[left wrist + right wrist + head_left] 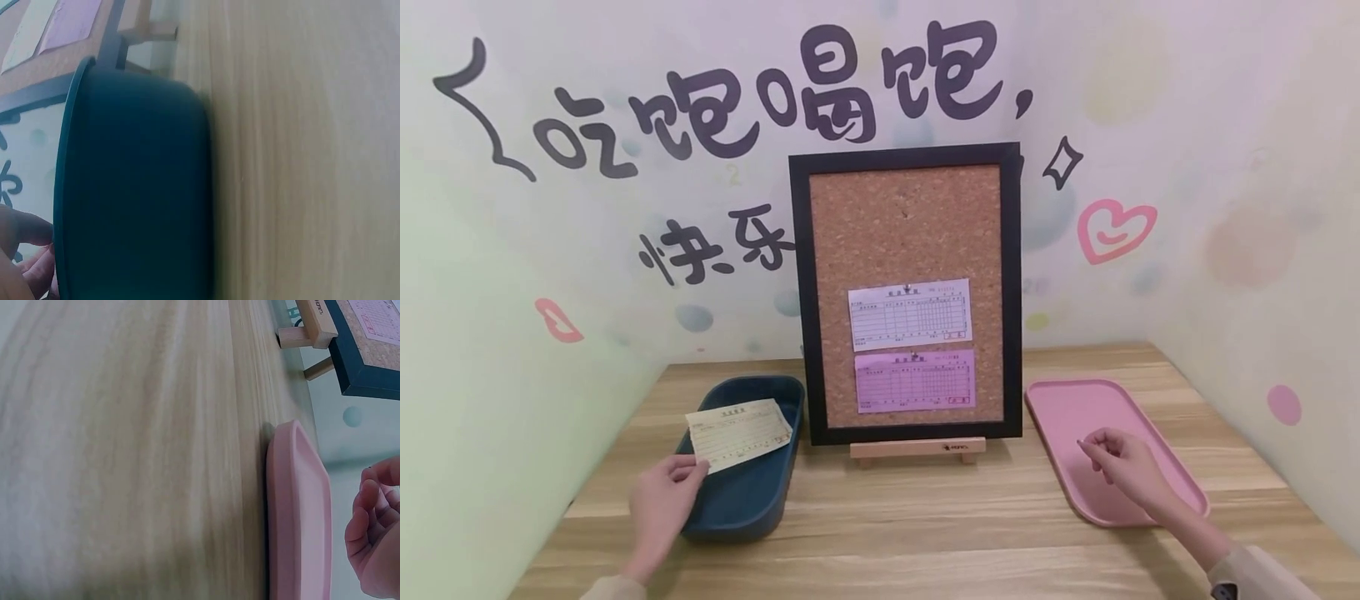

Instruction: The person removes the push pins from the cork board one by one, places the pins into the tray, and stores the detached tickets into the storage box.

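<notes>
Between its thumb and fingers, my left hand [662,506] pinches the lower left corner of a pale yellow paper slip [739,433]. The slip, a printed form, tilts over the deep blue tray [730,508]. In the left wrist view, fingers [34,228] show behind the rim of that tray, whose wall hides the slip. Over the pink tray [1108,392], my right hand [1123,471] has thumb and index finger pinched on a small pin [1081,442], of which only a dark tip shows. Its other fingers [359,531] are curled in the right wrist view.
A black-framed cork board [902,242] stands upright between the trays on a wooden easel [917,448]. Pinned to it are a white slip [910,315] and, below, a purple slip [915,383]. The wooden table [917,525] meets a wall [1210,250] behind.
</notes>
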Motion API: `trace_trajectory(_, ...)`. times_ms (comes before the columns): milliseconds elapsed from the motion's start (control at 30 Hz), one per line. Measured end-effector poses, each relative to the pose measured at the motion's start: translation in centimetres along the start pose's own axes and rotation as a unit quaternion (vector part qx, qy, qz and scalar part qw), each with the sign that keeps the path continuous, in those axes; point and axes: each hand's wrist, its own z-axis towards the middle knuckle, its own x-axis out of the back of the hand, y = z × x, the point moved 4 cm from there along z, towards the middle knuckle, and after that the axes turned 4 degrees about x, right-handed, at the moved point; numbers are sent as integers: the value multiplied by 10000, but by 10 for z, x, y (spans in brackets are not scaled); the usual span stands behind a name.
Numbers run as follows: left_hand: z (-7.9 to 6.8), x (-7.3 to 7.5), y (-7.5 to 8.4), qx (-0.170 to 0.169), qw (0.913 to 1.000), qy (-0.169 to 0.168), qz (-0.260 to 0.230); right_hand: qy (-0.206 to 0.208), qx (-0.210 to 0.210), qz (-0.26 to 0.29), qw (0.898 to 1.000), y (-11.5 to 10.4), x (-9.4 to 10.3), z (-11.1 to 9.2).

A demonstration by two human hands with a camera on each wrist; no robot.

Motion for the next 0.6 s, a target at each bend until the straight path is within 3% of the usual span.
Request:
trace_trajectory(133,-4,-4,6,-103,9999,-100,62,17,-20,-8,10000,2,0,-1)
trace_trajectory(367,-11,-10,9,89,9977,-614,268,-78,-104,-65,9999,6,0,-1)
trace_trajectory(600,-14,-16,10,90,9957,-821,407,-115,-94,-61,9999,8,0,-1)
